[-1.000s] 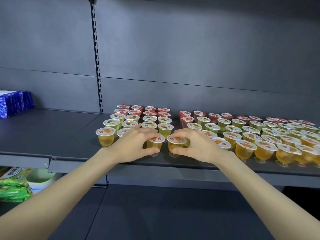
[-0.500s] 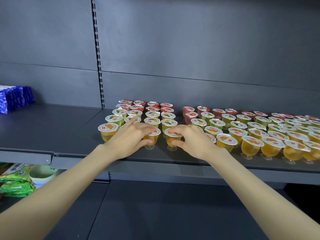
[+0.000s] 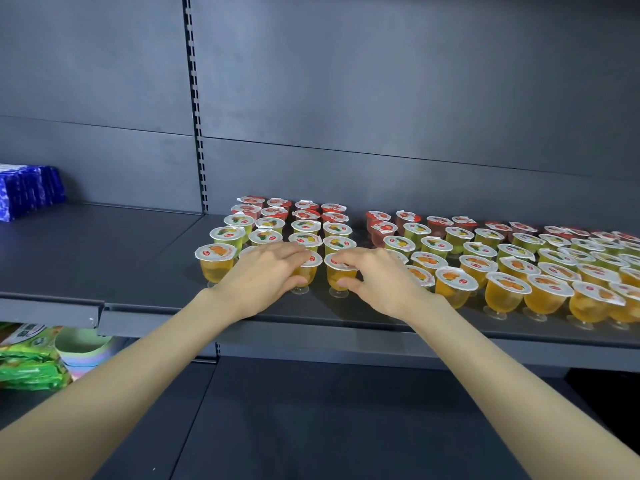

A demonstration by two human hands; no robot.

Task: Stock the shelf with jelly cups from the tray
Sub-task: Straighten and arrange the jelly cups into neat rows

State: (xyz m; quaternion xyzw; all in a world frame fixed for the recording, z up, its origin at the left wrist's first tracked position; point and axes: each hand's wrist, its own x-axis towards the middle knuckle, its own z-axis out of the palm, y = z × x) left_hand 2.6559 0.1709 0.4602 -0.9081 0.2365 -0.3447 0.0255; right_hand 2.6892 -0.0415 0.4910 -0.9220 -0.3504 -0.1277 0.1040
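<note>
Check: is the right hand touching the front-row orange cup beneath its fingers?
Touching. The head view shows the right hand with fingers lying on the lid of the orange cup and its thumb against the cup's side.

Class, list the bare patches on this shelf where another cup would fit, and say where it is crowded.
Bare: the shelf from the blue packs to the leftmost orange cup; a narrow lane at the back between the left block and right block. Crowded: the right block, cups nearly rim to rim.
</note>
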